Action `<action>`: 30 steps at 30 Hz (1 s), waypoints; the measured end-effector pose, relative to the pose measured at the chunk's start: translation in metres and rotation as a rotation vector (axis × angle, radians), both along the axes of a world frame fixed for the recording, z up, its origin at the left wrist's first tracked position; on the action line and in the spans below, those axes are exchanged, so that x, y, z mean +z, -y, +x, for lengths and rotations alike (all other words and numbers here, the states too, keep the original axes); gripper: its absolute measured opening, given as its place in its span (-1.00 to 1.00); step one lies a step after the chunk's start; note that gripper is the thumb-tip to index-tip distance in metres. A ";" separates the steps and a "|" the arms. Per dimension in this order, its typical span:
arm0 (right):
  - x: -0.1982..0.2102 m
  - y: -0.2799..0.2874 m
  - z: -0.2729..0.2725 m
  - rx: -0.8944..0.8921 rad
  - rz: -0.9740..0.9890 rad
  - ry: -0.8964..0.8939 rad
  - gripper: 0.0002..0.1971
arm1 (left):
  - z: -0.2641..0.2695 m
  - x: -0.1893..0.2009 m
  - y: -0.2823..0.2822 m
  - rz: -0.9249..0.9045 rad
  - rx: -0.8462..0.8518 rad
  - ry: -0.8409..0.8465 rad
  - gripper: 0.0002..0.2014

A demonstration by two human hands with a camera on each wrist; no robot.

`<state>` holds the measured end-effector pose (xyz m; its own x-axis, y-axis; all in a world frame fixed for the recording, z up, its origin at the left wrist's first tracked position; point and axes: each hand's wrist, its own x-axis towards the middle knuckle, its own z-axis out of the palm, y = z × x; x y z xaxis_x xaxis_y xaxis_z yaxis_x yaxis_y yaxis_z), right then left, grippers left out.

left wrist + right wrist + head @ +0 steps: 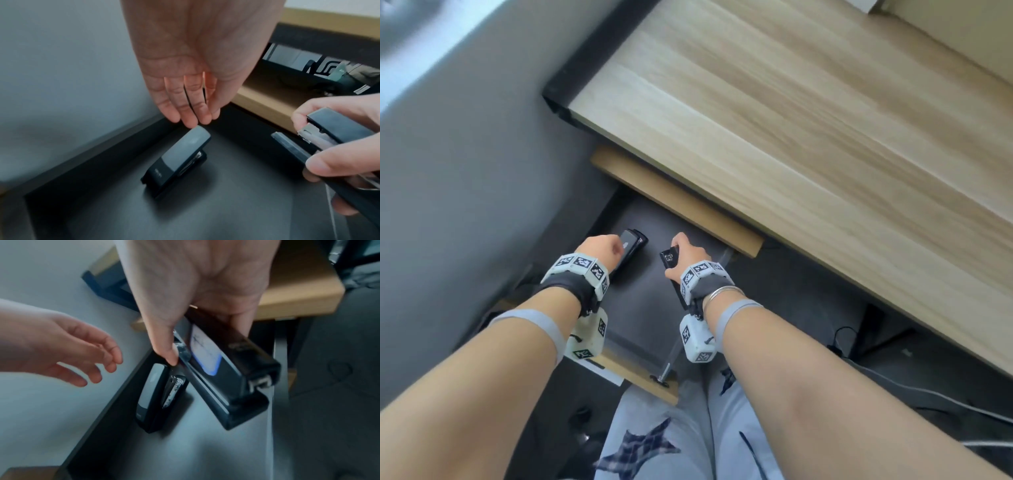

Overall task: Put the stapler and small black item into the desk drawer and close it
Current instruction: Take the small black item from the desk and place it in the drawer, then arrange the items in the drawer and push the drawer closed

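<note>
Black plastic on a dark floor: the small black item, a compact stapler-like piece with a grey top, lies flat on the bottom of the open desk drawer, close to its left wall. The left hand hovers just above the item's far end with fingers straight and relaxed, holding nothing; contact cannot be confirmed. The right hand grips the larger stapler from above, thumb on one side and fingers on the other, over the drawer's right half and apparently not yet set down. The stapler's long axis runs roughly parallel to the small item's, front to back along the drawer, with bare drawer floor between them. Judged from this, the coming move is a lowering onto the floor directly beneath the right hand; the drawer remains to be closed under the wooden desktop.
</note>
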<state>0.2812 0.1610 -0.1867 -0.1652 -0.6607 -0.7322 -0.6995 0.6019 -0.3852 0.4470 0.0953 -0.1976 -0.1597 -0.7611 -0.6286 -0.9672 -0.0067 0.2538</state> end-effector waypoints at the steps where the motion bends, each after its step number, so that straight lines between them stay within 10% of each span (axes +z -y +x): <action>1: -0.009 0.001 0.002 -0.049 0.030 -0.007 -0.56 | 0.005 -0.008 -0.002 0.013 0.005 -0.002 -0.71; 18: -0.117 0.021 0.033 -0.471 0.259 -0.093 -0.55 | 0.030 -0.093 -0.003 0.126 0.059 -0.072 -0.75; 30: -0.095 0.019 0.023 -0.383 0.224 -0.103 -0.62 | 0.032 -0.077 -0.015 0.155 0.111 -0.033 -0.74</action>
<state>0.3044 0.1415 -0.2815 -0.4461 -0.3647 -0.8173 -0.4378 0.8854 -0.1561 0.4793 0.1099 -0.2742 -0.1030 -0.6695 -0.7356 -0.9494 -0.1544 0.2734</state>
